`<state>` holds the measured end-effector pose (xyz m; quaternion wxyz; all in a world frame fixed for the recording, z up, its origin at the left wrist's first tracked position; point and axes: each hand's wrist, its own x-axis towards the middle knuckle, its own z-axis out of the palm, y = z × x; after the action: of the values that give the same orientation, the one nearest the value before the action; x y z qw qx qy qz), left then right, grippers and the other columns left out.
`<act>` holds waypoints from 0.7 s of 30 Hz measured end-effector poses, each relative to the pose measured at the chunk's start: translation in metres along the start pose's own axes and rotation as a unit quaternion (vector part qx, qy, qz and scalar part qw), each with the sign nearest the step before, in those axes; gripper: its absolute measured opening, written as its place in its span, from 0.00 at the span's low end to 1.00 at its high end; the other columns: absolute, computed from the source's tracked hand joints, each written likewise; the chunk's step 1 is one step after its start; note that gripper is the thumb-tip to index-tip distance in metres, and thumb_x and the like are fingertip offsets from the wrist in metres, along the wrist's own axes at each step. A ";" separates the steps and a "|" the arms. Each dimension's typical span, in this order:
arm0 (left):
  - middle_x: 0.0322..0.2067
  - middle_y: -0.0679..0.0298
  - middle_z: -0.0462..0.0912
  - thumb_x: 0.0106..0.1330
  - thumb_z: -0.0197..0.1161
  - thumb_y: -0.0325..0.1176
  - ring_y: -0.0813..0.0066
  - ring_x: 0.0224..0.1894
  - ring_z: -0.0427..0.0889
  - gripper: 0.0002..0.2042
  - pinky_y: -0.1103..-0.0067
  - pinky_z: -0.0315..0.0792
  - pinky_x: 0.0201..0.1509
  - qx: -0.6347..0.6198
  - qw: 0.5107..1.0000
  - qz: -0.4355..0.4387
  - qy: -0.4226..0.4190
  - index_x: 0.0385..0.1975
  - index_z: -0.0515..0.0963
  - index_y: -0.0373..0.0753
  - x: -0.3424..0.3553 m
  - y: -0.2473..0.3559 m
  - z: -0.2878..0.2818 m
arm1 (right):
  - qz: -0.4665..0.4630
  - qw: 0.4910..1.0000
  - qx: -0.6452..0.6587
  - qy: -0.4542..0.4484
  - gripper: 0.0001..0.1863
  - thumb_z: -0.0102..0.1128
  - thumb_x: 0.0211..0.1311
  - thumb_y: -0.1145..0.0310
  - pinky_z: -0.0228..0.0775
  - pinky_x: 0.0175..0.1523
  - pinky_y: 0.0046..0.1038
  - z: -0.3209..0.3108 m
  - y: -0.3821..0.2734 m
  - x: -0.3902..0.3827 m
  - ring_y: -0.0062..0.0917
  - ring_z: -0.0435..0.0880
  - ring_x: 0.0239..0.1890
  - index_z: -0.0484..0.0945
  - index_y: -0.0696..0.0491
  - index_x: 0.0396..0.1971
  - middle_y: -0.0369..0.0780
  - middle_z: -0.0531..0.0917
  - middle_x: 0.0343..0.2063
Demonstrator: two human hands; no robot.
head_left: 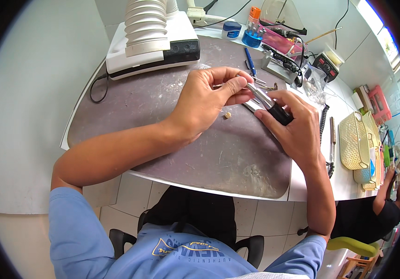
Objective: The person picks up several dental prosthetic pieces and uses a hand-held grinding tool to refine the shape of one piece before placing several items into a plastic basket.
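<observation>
My right hand (297, 121) is wrapped round a rotary handpiece (261, 96) with a silver front and a black rear part. Thumb and fingers of my left hand (209, 93) are pinched together at the handpiece's front end; whatever is between them is hidden. A small yellowish tooth-shaped piece (228, 115) lies on the brown work mat (200, 158) below my hands. Under the handpiece, a flat silvery bar (253, 105) is partly covered by my right hand. Just beyond my fingers are thin metal tools (269, 87) and a blue pen-like tool (250, 61).
A white box with a ribbed hose (146, 28) stands at the back left. Toward the back right are a blue bur holder (252, 38), a blue-lidded jar (231, 30), a grey handpiece stand (279, 67) and a control unit (325, 67). Woven baskets (353, 139) stand right; another person (386, 209) sits beyond.
</observation>
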<state>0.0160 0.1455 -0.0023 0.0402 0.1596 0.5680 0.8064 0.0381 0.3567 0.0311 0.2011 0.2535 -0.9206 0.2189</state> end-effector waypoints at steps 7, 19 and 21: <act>0.43 0.58 0.85 0.74 0.61 0.30 0.74 0.46 0.87 0.11 0.80 0.82 0.57 -0.017 1.000 -0.008 0.015 0.50 0.80 0.30 0.000 0.003 0.000 | -0.010 0.998 0.055 0.035 0.15 0.73 0.56 0.67 0.77 0.37 0.32 0.002 0.003 0.000 0.33 0.87 0.31 0.83 0.55 0.42 0.44 0.87 0.33; 0.44 0.57 0.85 0.75 0.60 0.29 0.72 0.48 0.86 0.09 0.80 0.82 0.58 -0.054 0.998 -0.009 0.021 0.47 0.79 0.31 -0.003 0.004 0.001 | -0.043 0.996 0.035 0.066 0.15 0.74 0.55 0.68 0.78 0.39 0.30 0.002 0.002 0.001 0.33 0.88 0.33 0.84 0.54 0.41 0.43 0.87 0.34; 0.44 0.57 0.85 0.75 0.61 0.29 0.72 0.48 0.86 0.09 0.80 0.82 0.58 -0.063 0.998 -0.014 0.022 0.47 0.80 0.31 -0.003 0.003 0.001 | -0.046 0.996 0.030 0.066 0.15 0.74 0.55 0.68 0.78 0.39 0.30 0.003 0.002 0.001 0.33 0.88 0.33 0.84 0.54 0.41 0.43 0.87 0.34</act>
<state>0.0194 0.1442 -0.0001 0.0489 0.1308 0.5189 0.8434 0.0354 0.3561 0.0288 0.2633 0.2866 -0.8858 0.2526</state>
